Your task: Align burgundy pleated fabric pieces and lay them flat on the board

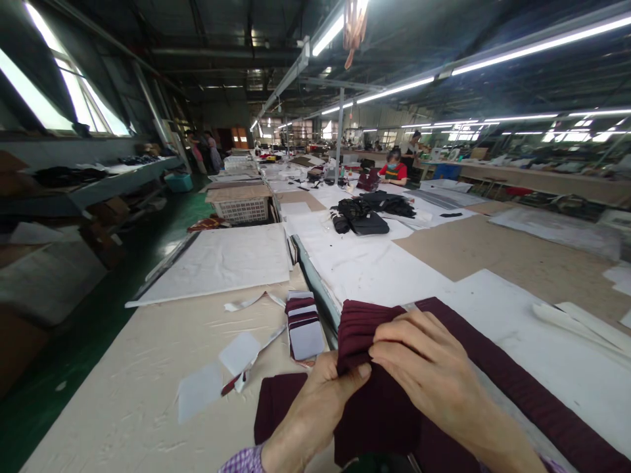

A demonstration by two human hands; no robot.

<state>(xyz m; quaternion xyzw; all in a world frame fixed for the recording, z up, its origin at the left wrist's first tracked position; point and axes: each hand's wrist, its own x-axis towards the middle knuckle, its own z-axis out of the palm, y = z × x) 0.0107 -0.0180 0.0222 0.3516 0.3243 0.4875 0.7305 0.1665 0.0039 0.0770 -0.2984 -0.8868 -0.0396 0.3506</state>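
Observation:
Both my hands grip a piece of dark maroon ribbed fabric (362, 328) at the near edge of a long cutting table (148, 368). My left hand (315, 407) pinches its folded edge from below, thumb on top. My right hand (428, 368) lies over the cloth with fingers curled onto the same fold. A long maroon strip (522, 387) runs off to the right across white paper. Another maroon piece (276, 404) lies flat beneath my left wrist.
A small stack of maroon and white pieces (303, 325) sits just left of the fold, with white paper scraps (217, 374) nearby. Black garments (367, 213) lie farther up the table. A white basket (244, 209) stands beyond. A seated person in red (394, 169) works far back.

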